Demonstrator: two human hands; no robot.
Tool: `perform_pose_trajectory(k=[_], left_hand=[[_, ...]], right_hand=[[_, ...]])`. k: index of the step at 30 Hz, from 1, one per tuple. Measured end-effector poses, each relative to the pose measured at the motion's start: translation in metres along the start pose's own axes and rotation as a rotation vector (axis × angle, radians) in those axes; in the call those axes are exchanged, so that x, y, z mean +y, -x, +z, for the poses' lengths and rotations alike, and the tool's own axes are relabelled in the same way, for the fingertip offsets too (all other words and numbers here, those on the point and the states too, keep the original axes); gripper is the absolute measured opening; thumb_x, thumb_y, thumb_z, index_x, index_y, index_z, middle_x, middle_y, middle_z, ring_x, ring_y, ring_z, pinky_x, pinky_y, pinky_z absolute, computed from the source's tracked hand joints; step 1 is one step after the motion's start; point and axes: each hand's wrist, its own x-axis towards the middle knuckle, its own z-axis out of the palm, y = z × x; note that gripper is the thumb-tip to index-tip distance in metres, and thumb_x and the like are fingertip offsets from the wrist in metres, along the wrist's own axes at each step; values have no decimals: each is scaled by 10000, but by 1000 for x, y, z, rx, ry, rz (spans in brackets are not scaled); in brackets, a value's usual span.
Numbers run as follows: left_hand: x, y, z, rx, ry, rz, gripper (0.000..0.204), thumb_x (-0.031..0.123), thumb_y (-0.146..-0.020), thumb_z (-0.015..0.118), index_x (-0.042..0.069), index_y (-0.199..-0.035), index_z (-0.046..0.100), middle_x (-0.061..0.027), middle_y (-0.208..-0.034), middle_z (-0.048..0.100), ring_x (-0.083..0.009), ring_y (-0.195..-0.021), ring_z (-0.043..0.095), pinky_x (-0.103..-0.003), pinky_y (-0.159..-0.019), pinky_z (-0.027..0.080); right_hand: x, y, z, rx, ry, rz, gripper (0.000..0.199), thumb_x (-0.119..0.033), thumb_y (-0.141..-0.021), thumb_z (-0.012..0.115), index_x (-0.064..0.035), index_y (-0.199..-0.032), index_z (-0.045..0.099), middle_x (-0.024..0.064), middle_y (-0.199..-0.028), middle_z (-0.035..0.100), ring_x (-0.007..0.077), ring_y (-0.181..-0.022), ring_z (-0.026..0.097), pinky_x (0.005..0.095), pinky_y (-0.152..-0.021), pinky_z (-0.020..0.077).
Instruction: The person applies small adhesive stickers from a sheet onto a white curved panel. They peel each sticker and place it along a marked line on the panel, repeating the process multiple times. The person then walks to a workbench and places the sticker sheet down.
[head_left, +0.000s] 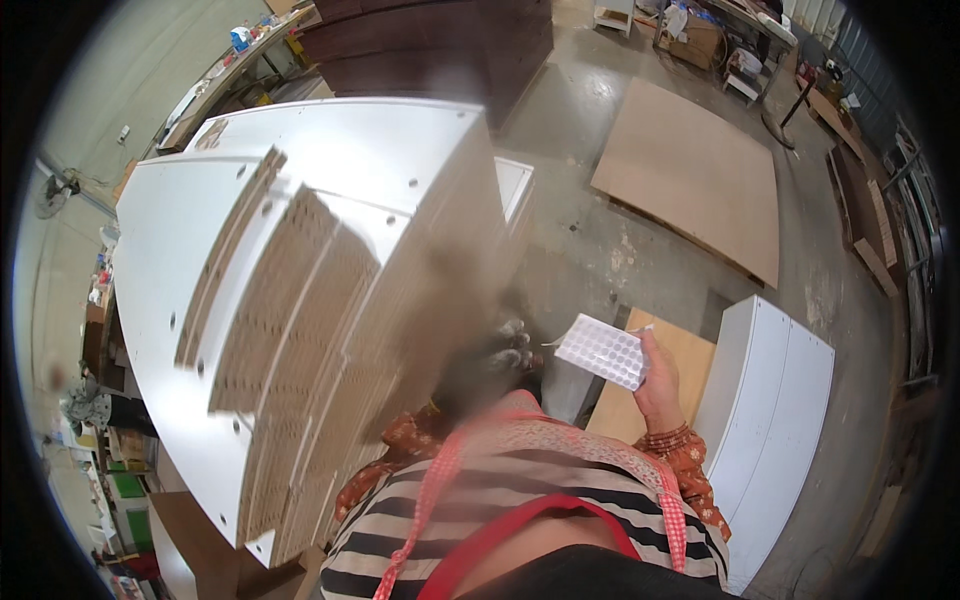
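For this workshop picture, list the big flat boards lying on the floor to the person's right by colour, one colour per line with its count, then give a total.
Brown boards: 2 (large sheet, smaller tan board beneath the right hand)
White panels: 1
Total: 3

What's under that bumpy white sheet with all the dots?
Under the dotted sheet, held in the right hand, lies a light wooden board on the concrete floor. The part of the board right beneath the sheet is covered.
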Motion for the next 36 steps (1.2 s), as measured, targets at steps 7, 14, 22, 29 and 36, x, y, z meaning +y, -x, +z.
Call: perform_pose_trajectory(k=[7,14,22,29,36], left_hand=[[68,-152,-44,473,-1056,920,289,114,-833,601,-3,-1096,576,-164,-1024,630,-320,-907,609,-383,-808,485],[108,-187,-60,646,-1315,871,364,142,-692,636,43,-1038,577,-161,-1033,584,-338,-925,574,-374,-748,479],[129,-215,-53,972,-1483,865,270,55,-810,599,-17,-1068,569,-199,-1105,593,-367,-1083,553,-451,-914,435],[122,-277,-58,1898,-1485,752,318,64,-832,592,-17,-1137,553,-173,-1192,575,-313,-1122,544,-394,-967,426],[133,-286,-51,2228,-1527,403,383,86,-829,617,-40,-1179,524,-176,-1194,574,-317,-1119,545,-389,-967,426]], right_hand=[[-63,-97,20,147,26,-160,336,-282,-957,475,32,-1028,573,105,-969,637,188,-876,626,311,-783,503],[-70,-191,23,138,4,-59,341,-274,-959,468,43,-1041,566,123,-1013,622,203,-921,613,340,-817,493],[-108,-331,23,35,21,-5,383,-298,-946,492,60,-1067,555,151,-1053,611,231,-948,608,356,-848,482],[-184,-472,1,-116,26,65,348,-270,-963,456,45,-1079,545,141,-1083,604,233,-975,599,377,-860,484],[-238,-569,12,-280,121,186,332,-270,-966,446,31,-1076,533,138,-1079,600,236,-973,599,383,-869,485]])
